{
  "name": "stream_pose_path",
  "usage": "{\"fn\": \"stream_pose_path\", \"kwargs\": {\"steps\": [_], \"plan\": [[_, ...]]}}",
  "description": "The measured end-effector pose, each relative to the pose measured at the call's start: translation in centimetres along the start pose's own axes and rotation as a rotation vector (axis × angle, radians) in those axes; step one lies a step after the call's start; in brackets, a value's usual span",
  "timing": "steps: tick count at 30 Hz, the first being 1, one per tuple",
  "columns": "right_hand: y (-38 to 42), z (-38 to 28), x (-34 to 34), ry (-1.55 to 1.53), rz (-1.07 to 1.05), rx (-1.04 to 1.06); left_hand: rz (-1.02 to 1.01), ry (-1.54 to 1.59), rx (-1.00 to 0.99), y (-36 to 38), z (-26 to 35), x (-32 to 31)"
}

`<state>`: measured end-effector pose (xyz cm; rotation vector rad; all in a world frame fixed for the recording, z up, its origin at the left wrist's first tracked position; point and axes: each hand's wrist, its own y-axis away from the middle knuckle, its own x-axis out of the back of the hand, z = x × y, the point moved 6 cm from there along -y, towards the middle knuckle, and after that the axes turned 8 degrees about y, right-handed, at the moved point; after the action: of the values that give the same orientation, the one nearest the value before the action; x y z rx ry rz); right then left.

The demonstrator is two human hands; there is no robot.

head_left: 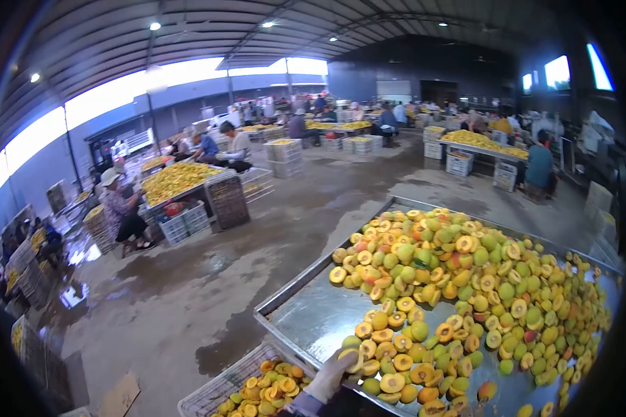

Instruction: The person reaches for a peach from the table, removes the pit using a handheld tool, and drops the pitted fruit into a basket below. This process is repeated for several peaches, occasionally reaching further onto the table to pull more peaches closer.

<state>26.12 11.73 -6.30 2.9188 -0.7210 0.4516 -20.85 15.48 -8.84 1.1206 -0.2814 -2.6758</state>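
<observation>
Left hand (327, 379): bare, over the bench's near edge, with a greyish sleeve (302, 402) behind the wrist.
Grip: the fingers are up against a yellow fruit half (355, 362) just inside that edge; I cannot tell whether they are clamped on it. The right hand is out of my sight, so I cannot tell its grip.
Crate: a pale plastic crate (215, 380) sits below the near edge, piled with orange-yellow cut fruit (270, 390).
Bench: a metal-topped bench (313, 316) with a raised rim, shiny metal showing toward its left corner.
Fruit heap: a fruit heap (466, 267), green, yellow and blushed red, many cut faces up, runs from the far edge to the near edge.
Floor: concrete floor (167, 333), darkened by wet patches.
Next bench: heaped with yellow fruit (177, 181), a brown crate (227, 201) standing by its end.
Seated people: a person in a pale hat (113, 201) beside that bench; over on the right, a person in a teal top (538, 167).
Roof: a ribbed roof (209, 31) with lit lamps.
</observation>
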Motion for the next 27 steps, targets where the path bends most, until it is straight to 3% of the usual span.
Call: {"fn": "stream_pose_path", "kwargs": {"steps": [3, 5, 6, 7, 8, 9, 10, 12, 13, 14, 15, 17, 19, 21, 23, 27], "plan": [[5.5, 3.3, -5.1, -0.096, -0.281, -0.272, -0.072, -0.033, 0.106, 3.8, -1.3, -3.9], [8.9, 3.3, -8.3, -0.033, -0.482, -0.298, -0.152, -0.142, -0.108, 6.5, -1.8, -7.7], [10.1, 1.1, -8.8, 0.108, -0.514, -0.031, -0.218, -0.069, -0.049, 7.8, -2.6, -9.5], [11.6, -1.4, -9.7, 0.253, -0.541, 0.235, -0.431, -0.429, -0.198, 9.0, -2.4, -12.0], [12.3, -0.6, -11.0, 0.362, -0.726, 0.081, -0.536, -0.762, -0.449, 10.5, -2.5, -13.9], [13.6, 2.3, -11.4, 0.230, -0.471, 0.494, -0.635, -1.090, -0.707, 12.0, -3.2, -15.5], [14.7, 0.4, -11.3, 0.215, -0.528, 0.431, -0.650, -1.091, -0.693, 11.9, -4.0, -15.5], [15.8, -3.1, -11.6, 0.234, -0.674, 0.229, -0.467, -1.251, -0.220, 9.1, -7.4, -12.2], [16.4, -6.8, -10.3, 0.218, -0.699, 0.094, -0.391, -0.949, -0.088, 8.4, -7.2, -11.7], [17.0, -6.5, -10.4, 0.011, -0.799, -0.019, -0.246, -0.723, 0.102, 8.4, -7.6, -10.4], [17.5, -5.7, -10.6, -0.202, -0.881, -0.138, -0.272, -0.359, 0.223, 7.3, -9.3, -8.6], [17.1, -5.7, -10.6, -0.074, -0.851, -0.052, -0.242, 0.026, 0.375, 9.0, -7.8, -10.2], [16.9, -7.2, -9.6, 0.244, -0.839, -0.146, -0.308, 0.111, 0.344, 10.0, -7.4, -11.3], [17.7, -5.6, -10.2, 0.189, -0.930, -0.193, -0.362, 0.111, 0.355, 10.6, -8.0, -11.5], [17.4, -8.3, -9.8, 0.240, -0.915, -0.106, -0.364, 0.011, 0.350, 11.1, -8.2, -11.7], [17.1, -6.8, -9.9, 0.487, -0.909, -0.041, -0.381, -0.086, 0.298, 11.5, -8.5, -11.9]]}}
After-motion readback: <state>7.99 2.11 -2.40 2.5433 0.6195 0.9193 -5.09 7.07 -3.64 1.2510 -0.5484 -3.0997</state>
